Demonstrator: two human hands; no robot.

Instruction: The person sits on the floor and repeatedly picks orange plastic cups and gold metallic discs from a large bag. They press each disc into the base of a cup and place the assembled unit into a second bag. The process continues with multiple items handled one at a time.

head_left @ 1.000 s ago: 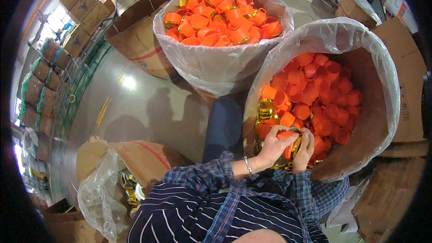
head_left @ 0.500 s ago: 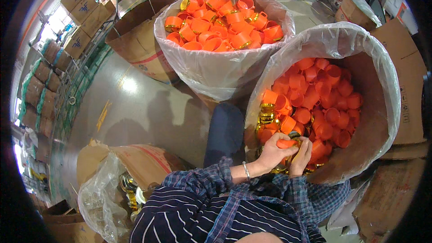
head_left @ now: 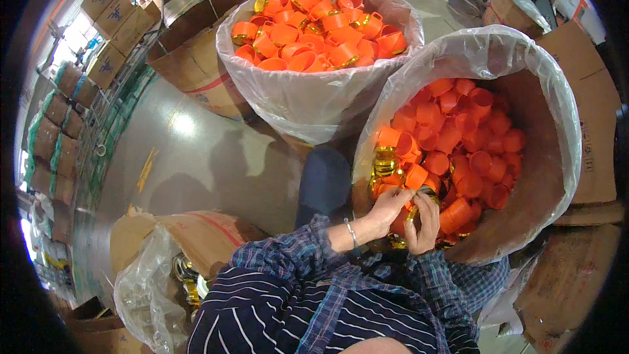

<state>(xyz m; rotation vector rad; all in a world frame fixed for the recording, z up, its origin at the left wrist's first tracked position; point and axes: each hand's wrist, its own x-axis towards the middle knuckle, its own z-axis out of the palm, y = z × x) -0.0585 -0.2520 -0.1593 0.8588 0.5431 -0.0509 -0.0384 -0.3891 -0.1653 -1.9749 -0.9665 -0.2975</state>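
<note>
Both hands are down at the near rim of the lined box on the right [head_left: 550, 78], barely shifted from a second ago: left hand [head_left: 388, 204] and right hand [head_left: 426, 224] are closed together around an orange cap [head_left: 401, 221] with a gold piece, so the fitting carries on. Far left sits a second lined box [head_left: 288, 101], heaped with orange caps; stacked brown cartons [head_left: 108, 16] line the far-left wall.

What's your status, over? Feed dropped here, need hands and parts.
Left hand and right hand closed together on an orange cap with gold ring. Working at the near lined box of orange caps. Nothing blocking.
</note>
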